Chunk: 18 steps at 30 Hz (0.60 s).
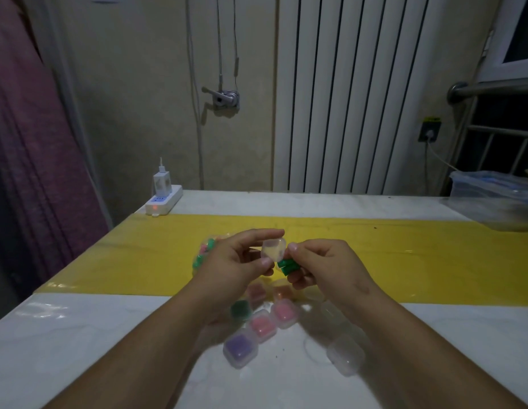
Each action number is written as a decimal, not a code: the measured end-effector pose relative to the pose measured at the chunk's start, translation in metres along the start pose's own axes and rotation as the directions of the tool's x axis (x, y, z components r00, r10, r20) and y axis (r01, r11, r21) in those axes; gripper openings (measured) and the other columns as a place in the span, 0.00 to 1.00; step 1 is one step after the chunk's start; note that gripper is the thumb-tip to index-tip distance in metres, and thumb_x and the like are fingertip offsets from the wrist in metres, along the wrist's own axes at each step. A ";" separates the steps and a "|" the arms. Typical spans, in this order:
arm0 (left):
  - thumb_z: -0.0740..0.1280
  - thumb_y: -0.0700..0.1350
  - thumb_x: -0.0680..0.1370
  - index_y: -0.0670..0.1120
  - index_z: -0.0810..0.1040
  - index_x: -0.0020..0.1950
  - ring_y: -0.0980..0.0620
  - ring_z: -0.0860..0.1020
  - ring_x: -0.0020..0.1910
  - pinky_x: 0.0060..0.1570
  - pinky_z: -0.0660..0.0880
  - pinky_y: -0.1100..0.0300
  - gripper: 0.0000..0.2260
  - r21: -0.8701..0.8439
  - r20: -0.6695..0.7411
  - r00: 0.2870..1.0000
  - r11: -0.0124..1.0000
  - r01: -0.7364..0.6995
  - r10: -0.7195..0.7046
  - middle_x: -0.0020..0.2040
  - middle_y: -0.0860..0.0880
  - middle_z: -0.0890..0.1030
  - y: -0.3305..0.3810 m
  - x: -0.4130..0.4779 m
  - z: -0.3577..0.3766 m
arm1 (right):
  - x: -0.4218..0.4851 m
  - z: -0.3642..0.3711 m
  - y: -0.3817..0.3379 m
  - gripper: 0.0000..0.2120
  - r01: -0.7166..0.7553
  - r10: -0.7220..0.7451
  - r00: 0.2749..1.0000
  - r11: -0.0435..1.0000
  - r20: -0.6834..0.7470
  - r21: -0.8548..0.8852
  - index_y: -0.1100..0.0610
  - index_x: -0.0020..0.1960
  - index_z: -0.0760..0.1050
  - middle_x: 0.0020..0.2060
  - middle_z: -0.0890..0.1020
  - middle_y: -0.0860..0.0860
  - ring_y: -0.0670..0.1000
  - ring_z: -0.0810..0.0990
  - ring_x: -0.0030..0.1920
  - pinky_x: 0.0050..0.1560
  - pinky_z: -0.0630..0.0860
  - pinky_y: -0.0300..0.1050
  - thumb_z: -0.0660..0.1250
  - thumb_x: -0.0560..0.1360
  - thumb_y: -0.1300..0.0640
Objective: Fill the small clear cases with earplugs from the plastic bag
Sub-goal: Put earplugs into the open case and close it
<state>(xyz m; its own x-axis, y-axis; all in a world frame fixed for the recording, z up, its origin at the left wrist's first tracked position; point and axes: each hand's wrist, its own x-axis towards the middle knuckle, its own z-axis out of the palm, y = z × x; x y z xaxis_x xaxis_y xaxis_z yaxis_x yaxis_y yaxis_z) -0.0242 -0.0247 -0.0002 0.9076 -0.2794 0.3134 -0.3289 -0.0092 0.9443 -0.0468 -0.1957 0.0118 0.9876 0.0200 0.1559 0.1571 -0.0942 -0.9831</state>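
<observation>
Green foam earplugs point(287, 266) are pinched in the right hand point(324, 267), just beside the small clear plastic case point(273, 249). The left hand point(236, 261) holds this case by its sides, above the white table point(79, 335). I think the plugs are light and soft and will squash in easily. The case looks stiff but slippery, so it is better gripped at the sides. The clear plastic bag of coloured earplugs point(204, 252) lies behind the left hand. Filled cases point(261, 324) and empty cases point(345, 355) crowd the near side, so freer room seems to be toward the far edge.
</observation>
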 end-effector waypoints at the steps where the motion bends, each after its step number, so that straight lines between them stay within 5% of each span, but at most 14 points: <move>1: 0.66 0.27 0.75 0.50 0.82 0.59 0.50 0.81 0.44 0.49 0.80 0.59 0.21 0.009 0.002 1.000 1.000 0.002 -0.002 0.54 0.46 0.83 0.001 0.000 0.001 | 0.000 0.000 0.001 0.09 0.001 0.000 1.000 1.000 0.014 -0.014 0.64 0.45 0.83 0.35 0.82 0.56 0.50 0.77 0.33 0.33 0.77 0.41 0.68 0.77 0.58; 6: 0.71 0.30 0.73 0.50 0.81 0.55 0.47 0.83 0.50 0.53 0.81 0.49 0.17 0.070 -0.025 0.999 0.997 0.022 -0.020 0.56 0.49 0.82 0.001 -0.002 0.003 | -0.001 0.001 0.002 0.03 0.065 -0.077 0.997 0.942 -0.024 -0.328 0.51 0.41 0.85 0.31 0.82 0.44 0.40 0.76 0.30 0.33 0.72 0.33 0.75 0.71 0.52; 11: 0.75 0.43 0.72 0.53 0.84 0.50 0.55 0.81 0.45 0.45 0.80 0.61 0.09 0.182 -0.086 0.996 0.983 -0.008 0.024 0.49 0.53 0.83 0.001 -0.001 0.002 | 0.002 0.000 0.006 0.06 0.214 -0.281 0.960 0.709 0.008 -0.672 0.45 0.48 0.84 0.39 0.79 0.41 0.41 0.78 0.41 0.41 0.74 0.34 0.73 0.71 0.49; 15: 0.74 0.36 0.72 0.48 0.83 0.46 0.57 0.82 0.42 0.44 0.79 0.61 0.08 0.170 -0.120 0.992 0.985 -0.027 0.048 0.45 0.51 0.84 0.000 0.000 0.004 | 0.005 -0.002 0.004 0.05 0.196 -0.282 0.958 0.765 -0.046 -0.614 0.46 0.45 0.84 0.40 0.80 0.42 0.39 0.79 0.39 0.41 0.72 0.28 0.73 0.71 0.56; 18: 0.73 0.34 0.72 0.48 0.82 0.46 0.57 0.82 0.45 0.48 0.80 0.58 0.10 0.130 -0.163 0.985 0.991 -0.037 0.058 0.48 0.58 0.84 0.001 0.001 0.003 | 0.006 -0.004 0.002 0.11 0.065 -0.121 0.983 0.935 -0.141 -0.350 0.50 0.40 0.83 0.37 0.85 0.50 0.47 0.81 0.35 0.41 0.80 0.43 0.67 0.73 0.63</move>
<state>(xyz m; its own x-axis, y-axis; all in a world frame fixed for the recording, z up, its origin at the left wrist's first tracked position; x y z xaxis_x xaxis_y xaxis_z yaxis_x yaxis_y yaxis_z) -0.0242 -0.0280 0.0007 0.9174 -0.1190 0.3797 -0.3931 -0.1233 0.9112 -0.0406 -0.1996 0.0114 0.9520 -0.1090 0.2859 0.2129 -0.4350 -0.8749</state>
